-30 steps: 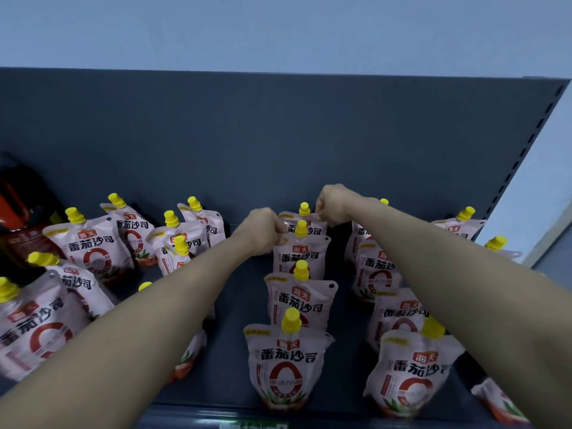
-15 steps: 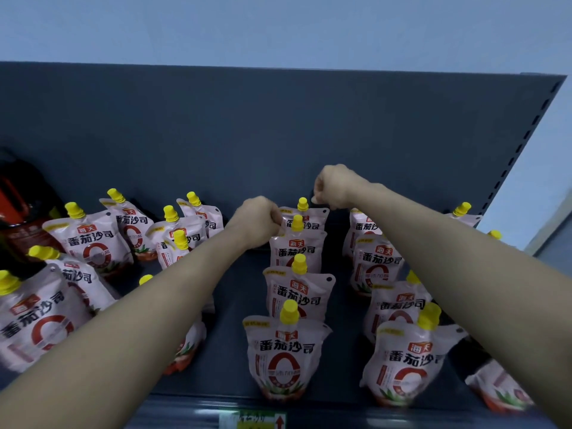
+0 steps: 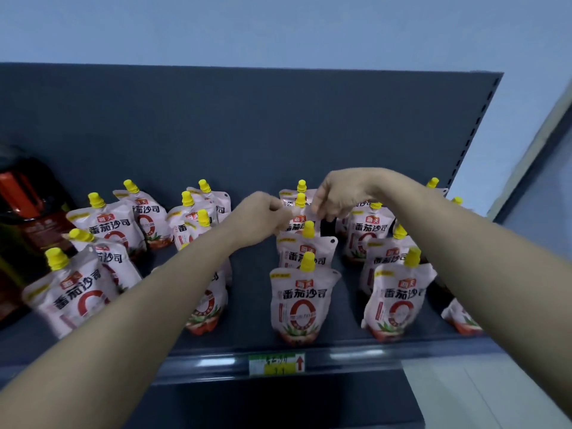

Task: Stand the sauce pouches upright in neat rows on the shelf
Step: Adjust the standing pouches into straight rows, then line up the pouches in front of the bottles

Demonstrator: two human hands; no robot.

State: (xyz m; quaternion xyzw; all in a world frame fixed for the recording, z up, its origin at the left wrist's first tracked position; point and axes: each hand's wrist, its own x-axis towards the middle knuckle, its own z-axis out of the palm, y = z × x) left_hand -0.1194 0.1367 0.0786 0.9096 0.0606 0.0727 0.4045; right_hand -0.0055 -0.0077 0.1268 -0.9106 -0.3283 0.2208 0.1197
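Head view. Sauce pouch (image 3: 298,218), middle row, second from the far end: upright, yellow cap up, lower half hidden by nearer pouch (image 3: 305,258). Left hand (image 3: 261,219) and right hand (image 3: 342,193) pinch its top corners. Forearms cover pouches on shelf (image 3: 247,305).

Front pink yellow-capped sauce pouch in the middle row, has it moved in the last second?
No. The front pink yellow-capped sauce pouch stays just behind the green price label, slightly to its right.
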